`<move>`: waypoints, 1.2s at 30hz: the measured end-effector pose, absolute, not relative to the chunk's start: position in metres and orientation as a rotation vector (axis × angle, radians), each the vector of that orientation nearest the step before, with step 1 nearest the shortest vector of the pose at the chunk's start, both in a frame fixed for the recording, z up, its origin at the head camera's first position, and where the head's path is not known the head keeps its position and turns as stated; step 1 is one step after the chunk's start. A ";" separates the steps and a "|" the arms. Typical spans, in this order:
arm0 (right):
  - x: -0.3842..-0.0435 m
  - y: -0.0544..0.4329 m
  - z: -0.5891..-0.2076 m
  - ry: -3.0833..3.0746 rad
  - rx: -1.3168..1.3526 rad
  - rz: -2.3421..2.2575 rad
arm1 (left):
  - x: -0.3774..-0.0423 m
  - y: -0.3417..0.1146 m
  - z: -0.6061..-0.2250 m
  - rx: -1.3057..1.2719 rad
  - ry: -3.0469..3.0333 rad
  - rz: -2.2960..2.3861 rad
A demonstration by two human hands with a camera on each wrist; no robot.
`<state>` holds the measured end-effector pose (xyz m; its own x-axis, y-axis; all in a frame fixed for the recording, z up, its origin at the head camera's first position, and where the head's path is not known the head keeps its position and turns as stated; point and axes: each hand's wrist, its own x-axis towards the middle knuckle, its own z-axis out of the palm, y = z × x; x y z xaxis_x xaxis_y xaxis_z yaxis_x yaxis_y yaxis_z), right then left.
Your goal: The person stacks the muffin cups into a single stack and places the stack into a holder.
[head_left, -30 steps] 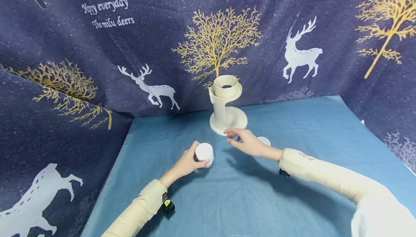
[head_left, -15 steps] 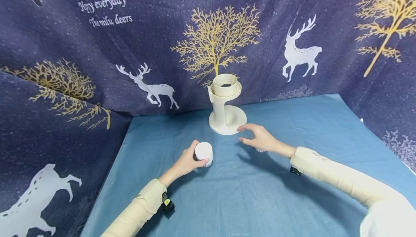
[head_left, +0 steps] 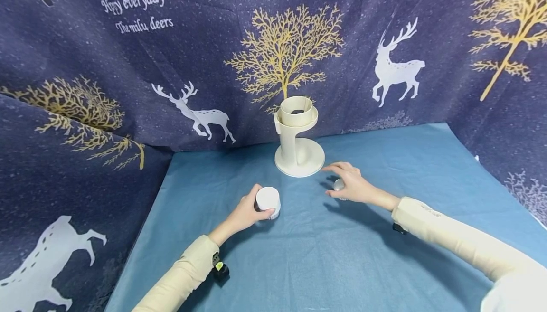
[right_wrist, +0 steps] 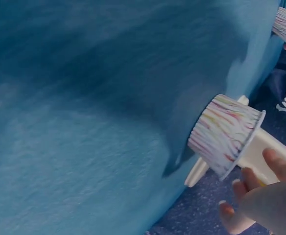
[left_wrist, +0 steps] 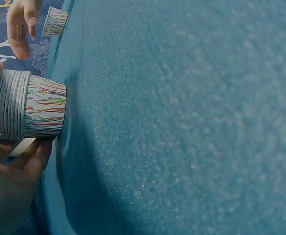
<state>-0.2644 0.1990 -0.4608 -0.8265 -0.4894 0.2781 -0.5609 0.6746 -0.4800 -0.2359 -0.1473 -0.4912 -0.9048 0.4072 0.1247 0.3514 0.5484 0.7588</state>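
Note:
My left hand (head_left: pixel 245 213) holds a stack of white paper cups (head_left: pixel 268 200) between thumb and fingers, left of the table's middle. In the left wrist view the stack (left_wrist: pixel 44 107) shows several nested rims and colourful wavy stripes, its narrow end toward the cloth. A single striped paper cup (right_wrist: pixel 225 131) stands upright on the table to the right. Over and around that cup (head_left: pixel 339 186) hovers my right hand (head_left: pixel 358 187), thumb and fingers spread apart. Part of the cup is hidden behind this hand in the head view; in the right wrist view the fingers look apart from it.
A cream stand (head_left: pixel 288 149) with a round base and a ring-held cylinder (head_left: pixel 296 112) rises at the back middle. Blue cloth (head_left: pixel 299 264) covers the table. A dark curtain (head_left: pixel 205 55) with deer and trees hangs behind and at the sides.
My right hand has moved right, away from the stand's base, to the single cup, its fingers spreading wider. My left hand has stayed put with the stack.

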 end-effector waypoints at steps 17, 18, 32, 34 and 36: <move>-0.257 0.214 -0.473 -2.911 0.696 0.756 | -0.236 -0.147 -0.492 0.665 2.699 1.304; -0.257 0.215 -0.474 -2.910 0.695 0.751 | -0.236 -0.147 -0.492 0.664 2.700 1.299; -0.254 0.222 -0.481 -2.842 0.569 0.680 | -0.236 -0.148 -0.493 0.669 2.694 1.319; -0.254 0.222 -0.482 -2.829 0.579 0.700 | -0.236 -0.148 -0.493 0.671 2.688 1.321; -0.254 0.222 -0.482 -2.812 0.600 0.730 | -0.235 -0.147 -0.493 0.667 2.678 1.325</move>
